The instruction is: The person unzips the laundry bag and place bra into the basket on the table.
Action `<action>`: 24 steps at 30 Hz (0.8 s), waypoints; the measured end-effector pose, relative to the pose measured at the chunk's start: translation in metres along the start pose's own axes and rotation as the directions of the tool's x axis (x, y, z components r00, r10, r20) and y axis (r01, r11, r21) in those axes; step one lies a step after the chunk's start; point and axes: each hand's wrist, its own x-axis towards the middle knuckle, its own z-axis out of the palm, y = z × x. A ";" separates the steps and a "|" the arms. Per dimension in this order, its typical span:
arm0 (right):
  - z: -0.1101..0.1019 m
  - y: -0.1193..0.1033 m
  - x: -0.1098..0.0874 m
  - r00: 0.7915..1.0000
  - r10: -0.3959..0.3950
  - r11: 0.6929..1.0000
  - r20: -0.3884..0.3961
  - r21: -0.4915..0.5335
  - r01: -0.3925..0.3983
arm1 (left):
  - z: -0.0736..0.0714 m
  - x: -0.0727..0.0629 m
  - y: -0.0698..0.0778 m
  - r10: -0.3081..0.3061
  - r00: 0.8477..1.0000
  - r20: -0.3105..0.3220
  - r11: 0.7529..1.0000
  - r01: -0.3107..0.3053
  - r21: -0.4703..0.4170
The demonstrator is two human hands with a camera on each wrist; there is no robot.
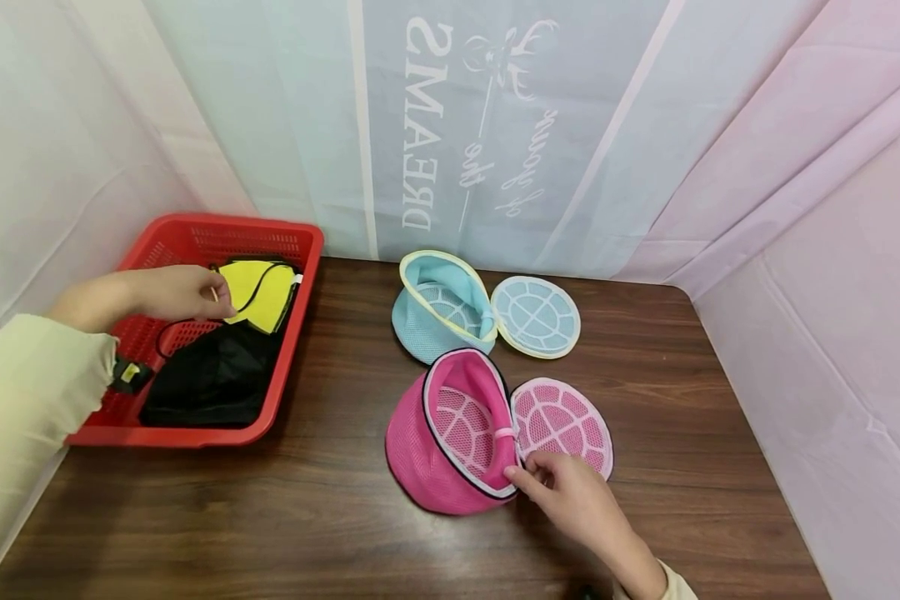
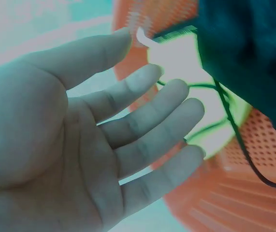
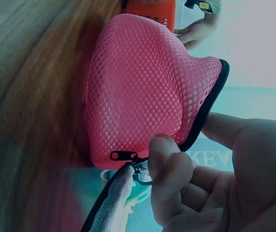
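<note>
A pink mesh laundry bag [image 1: 427, 458] stands with its round lid [image 1: 562, 417] folded out to the right. My right hand [image 1: 570, 496] pinches the front right of its dark-edged rim, thumb on the inner side and curled fingers outside. In the right wrist view, a black zipper pull [image 3: 123, 155] hangs beside those fingers. My left hand [image 1: 183, 292] hovers over a red plastic basket [image 1: 270, 417], fingers loosely bent and palm bare in the left wrist view. Below it lie a yellow fabric piece [image 1: 243, 277] with a black cord and a black cloth item [image 1: 210, 379].
Behind the pink bag stands a light blue mesh laundry bag [image 1: 412, 321] with yellow trim, its lid [image 1: 536, 317] lying out to the right. Fabric backdrops [image 1: 307, 125] enclose the wooden table [image 1: 330, 517] at the back and sides.
</note>
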 end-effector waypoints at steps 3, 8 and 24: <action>-0.002 -0.001 0.000 1.000 0.018 1.000 0.002 -0.013 -0.018 | 0.001 -0.003 0.013 0.030 0.996 -0.081 0.998 -0.025 0.063; -0.006 -0.002 0.001 1.000 0.012 0.999 -0.007 -0.034 -0.012 | 0.004 -0.007 0.034 0.083 0.981 -0.174 0.990 -0.061 0.125; -0.049 0.001 0.004 0.989 0.000 0.989 -0.149 -0.150 -0.022 | 0.041 -0.023 0.114 0.142 0.889 -0.435 0.984 -0.080 0.158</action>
